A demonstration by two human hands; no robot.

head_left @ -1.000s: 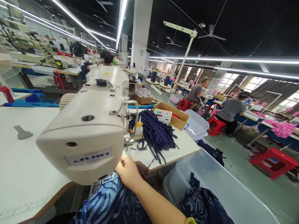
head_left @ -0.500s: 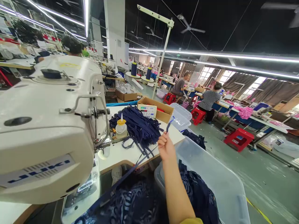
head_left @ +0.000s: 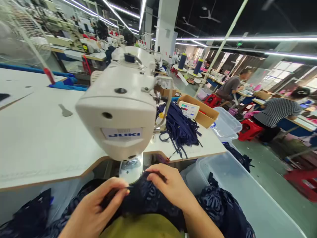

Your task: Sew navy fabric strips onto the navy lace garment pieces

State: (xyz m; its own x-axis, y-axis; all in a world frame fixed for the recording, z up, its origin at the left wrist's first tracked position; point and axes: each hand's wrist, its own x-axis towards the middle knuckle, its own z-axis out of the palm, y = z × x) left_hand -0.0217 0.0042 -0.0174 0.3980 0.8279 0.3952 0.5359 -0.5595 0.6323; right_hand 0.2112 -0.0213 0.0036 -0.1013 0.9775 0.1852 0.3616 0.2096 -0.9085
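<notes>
My left hand (head_left: pixel 99 203) has thumb and forefinger pinched on the edge of a dark navy patterned fabric piece (head_left: pixel 151 195) in front of my lap. My right hand (head_left: pixel 170 185) is bent over the same fabric, thumb and fingertips closed at its upper edge. Both hands are just below the free-arm end (head_left: pixel 131 170) of a white JUKI sewing machine (head_left: pixel 121 115), apart from the machine head. On the table to the right lies a pile of navy straps (head_left: pixel 179 127).
A clear plastic bin (head_left: pixel 260 185) at my right holds more navy patterned pieces (head_left: pixel 220 208). A cardboard box (head_left: pixel 208 114) and a control panel (head_left: pixel 188 109) stand behind the straps. The white table (head_left: pixel 49 142) extends left. Co-workers sit on red stools at the right.
My right hand has come back from the strap pile, where it held up a navy strap, to the fabric before me. My left hand has entered view. The view has swung left.
</notes>
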